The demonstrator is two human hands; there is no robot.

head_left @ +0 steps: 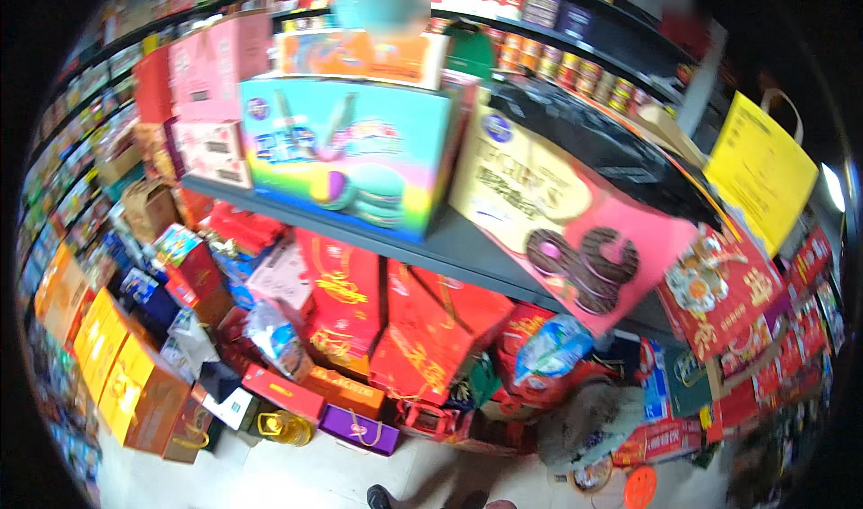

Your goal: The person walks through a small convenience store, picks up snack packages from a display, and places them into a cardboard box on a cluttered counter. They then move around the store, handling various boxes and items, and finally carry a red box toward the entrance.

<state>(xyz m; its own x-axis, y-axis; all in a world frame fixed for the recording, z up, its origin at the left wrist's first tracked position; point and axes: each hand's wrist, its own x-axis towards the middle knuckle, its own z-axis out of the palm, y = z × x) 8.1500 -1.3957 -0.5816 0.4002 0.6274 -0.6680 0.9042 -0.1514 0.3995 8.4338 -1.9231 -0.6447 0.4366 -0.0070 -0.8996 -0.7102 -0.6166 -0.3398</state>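
Neither of my hands shows clearly. A small pinkish patch at the lower edge, beside a dark shape, is too cut off to make out. Straight ahead, a turquoise, yellow and pink cookie box (346,181) stands on a dark grey shelf (395,244). To its right leans a cream and pink box (539,194) with dark ring-shaped cookies pictured on it. An orange and white box (360,57) lies on the turquoise one. Pink boxes (211,69) are stacked at its left.
Below the shelf stand red gift bags (340,289), yellow boxes (126,383), a purple box (360,430) and a bottle of yellow liquid (286,428). A yellow bag (762,172) is at the right. Stocked shelves line the back and left. A dark shoe (378,497) is on the pale floor (279,473).
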